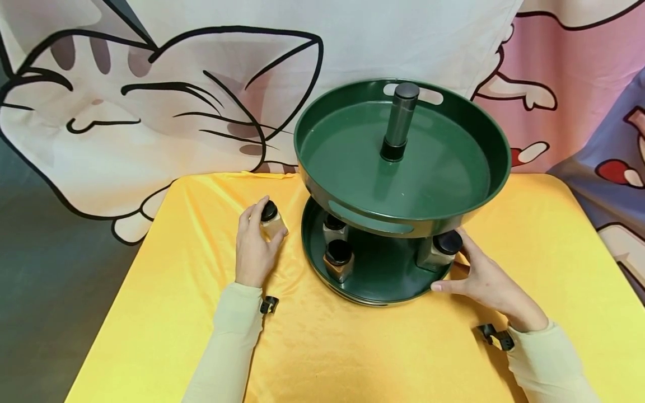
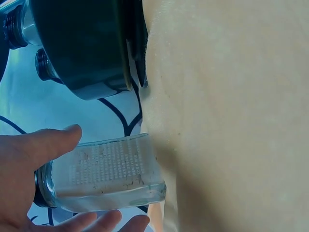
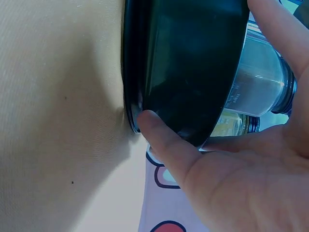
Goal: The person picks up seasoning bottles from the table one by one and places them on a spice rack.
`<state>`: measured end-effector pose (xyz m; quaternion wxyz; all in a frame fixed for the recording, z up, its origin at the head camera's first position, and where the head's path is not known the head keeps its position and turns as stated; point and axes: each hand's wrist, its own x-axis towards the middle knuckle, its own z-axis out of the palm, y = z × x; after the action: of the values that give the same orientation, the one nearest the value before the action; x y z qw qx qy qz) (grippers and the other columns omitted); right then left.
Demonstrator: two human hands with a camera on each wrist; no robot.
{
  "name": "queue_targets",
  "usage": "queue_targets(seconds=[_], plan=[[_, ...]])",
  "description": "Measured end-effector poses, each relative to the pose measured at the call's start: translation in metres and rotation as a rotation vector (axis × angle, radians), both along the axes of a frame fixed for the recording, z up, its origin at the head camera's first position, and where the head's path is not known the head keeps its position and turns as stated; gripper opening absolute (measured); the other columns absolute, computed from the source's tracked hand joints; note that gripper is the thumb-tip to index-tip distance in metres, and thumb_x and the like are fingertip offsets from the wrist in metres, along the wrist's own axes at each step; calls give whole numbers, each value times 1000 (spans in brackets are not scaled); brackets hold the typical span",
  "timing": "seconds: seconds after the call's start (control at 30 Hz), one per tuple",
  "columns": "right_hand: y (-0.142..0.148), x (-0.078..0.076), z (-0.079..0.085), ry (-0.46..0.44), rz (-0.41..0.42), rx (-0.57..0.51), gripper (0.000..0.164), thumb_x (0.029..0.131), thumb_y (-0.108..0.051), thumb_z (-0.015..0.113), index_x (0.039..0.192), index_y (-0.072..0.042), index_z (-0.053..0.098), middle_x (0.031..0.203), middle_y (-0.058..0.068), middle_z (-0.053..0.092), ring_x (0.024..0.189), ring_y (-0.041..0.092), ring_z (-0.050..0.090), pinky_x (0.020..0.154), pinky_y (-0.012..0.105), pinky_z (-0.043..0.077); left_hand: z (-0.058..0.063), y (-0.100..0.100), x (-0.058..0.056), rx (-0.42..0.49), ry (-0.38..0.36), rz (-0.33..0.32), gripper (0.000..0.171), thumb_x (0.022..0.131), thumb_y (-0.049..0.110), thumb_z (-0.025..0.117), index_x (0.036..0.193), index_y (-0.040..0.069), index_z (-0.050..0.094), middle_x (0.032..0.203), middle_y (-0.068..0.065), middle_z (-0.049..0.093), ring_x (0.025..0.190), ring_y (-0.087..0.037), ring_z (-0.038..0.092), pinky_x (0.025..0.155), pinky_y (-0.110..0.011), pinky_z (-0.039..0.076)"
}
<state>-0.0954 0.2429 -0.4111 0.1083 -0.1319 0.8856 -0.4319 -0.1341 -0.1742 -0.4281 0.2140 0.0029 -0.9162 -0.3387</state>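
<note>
My left hand [image 1: 254, 246] holds a square glass jar [image 1: 274, 223] with a black lid, just left of a two-tier green tray stand. In the left wrist view, thumb and fingers lie on opposite sides of the jar [image 2: 106, 169], its base close to the cloth. My right hand [image 1: 491, 282] touches the right edge of the lower tray [image 1: 380, 280], fingers spread. The right wrist view shows the thumb on the tray's outer wall [image 3: 193, 63]. Beside that hand, a black-lidded jar [image 1: 435, 252] stands on the lower tray. Two more jars, one in front [image 1: 339, 262] and one behind [image 1: 333, 228], stand at its left.
The upper tray [image 1: 347, 162], with cut-out handles and a central post [image 1: 400, 120], overhangs and partly hides the lower one. A yellow cloth [image 1: 353, 358] covers the table. Behind it hangs a printed cartoon curtain [image 1: 403, 39].
</note>
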Motion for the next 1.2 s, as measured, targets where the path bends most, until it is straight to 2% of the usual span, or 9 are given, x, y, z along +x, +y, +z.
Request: queue_targets(seconds=[0.07, 0.1, 0.13, 0.2, 0.33, 0.53, 0.77, 1.0, 1.2], plan=[[-1, -1, 0, 11, 0, -15, 118, 63, -28, 85, 147, -41, 3, 152, -15, 11, 133, 24, 25, 99, 43, 36, 0, 0, 0, 16, 6, 2, 73, 77, 18, 77, 140, 24, 40, 130, -14, 43, 115, -30, 47, 94, -45, 41], [-1, -2, -1, 16, 3, -28, 120, 62, -27, 86, 147, -40, 2, 152, -14, 8, 134, 24, 23, 99, 47, 34, 0, 1, -1, 25, 11, 2, 72, 76, 18, 77, 138, 23, 41, 129, -14, 45, 115, -30, 47, 94, -45, 41], [-1, -1, -1, 12, 0, -31, 121, 62, -26, 86, 147, -40, 1, 152, -14, 5, 135, 25, 20, 99, 54, 30, 0, 1, -1, 33, 16, 5, 71, 76, 18, 77, 137, 22, 42, 129, -13, 46, 115, -29, 47, 93, -45, 41], [-1, -1, -2, -1, -10, -36, 122, 62, -26, 86, 147, -40, -1, 153, -12, 0, 138, 25, 13, 100, 60, 24, 0, 1, -1, 47, 22, 15, 69, 75, 20, 78, 135, 20, 43, 127, -12, 47, 113, -28, 48, 91, -44, 42], [-1, 0, -2, -18, -31, -27, 124, 63, -27, 86, 146, -41, -5, 153, -6, -6, 139, 29, 3, 101, 64, 14, 1, 1, -1, 73, 26, 34, 65, 74, 24, 78, 130, 19, 45, 121, -13, 50, 107, -28, 50, 87, -43, 43], [-1, 0, -1, -20, -33, -24, 125, 63, -26, 86, 146, -40, -7, 153, -7, -5, 139, 29, 5, 102, 63, 16, 3, 1, 1, 111, 21, 51, 57, 76, 22, 77, 123, 16, 45, 111, -14, 51, 102, -28, 51, 87, -43, 43], [8, 0, -3, -42, -8, -24, 121, 66, -26, 84, 146, -37, -5, 154, -4, -2, 138, 34, 11, 100, 60, 19, 5, 0, 2, 125, 2, 56, 56, 78, 19, 75, 125, 16, 45, 112, -14, 53, 101, -28, 53, 85, -43, 44], [10, -3, -3, -61, 9, -27, 113, 68, -27, 82, 146, -38, 1, 154, -1, 9, 136, 35, 20, 96, 46, 31, 5, -1, 2, 128, 38, 90, 58, 78, 18, 76, 127, 16, 47, 114, -11, 57, 84, -24, 54, 68, -37, 45], [11, -2, -2, -64, 4, 6, 109, 71, -33, 80, 147, -35, 2, 153, 6, 13, 133, 38, 26, 94, 46, 34, 7, -2, 2, 107, 49, 106, 57, 78, 21, 76, 128, 18, 49, 111, -11, 60, 70, -22, 54, 58, -32, 45]])
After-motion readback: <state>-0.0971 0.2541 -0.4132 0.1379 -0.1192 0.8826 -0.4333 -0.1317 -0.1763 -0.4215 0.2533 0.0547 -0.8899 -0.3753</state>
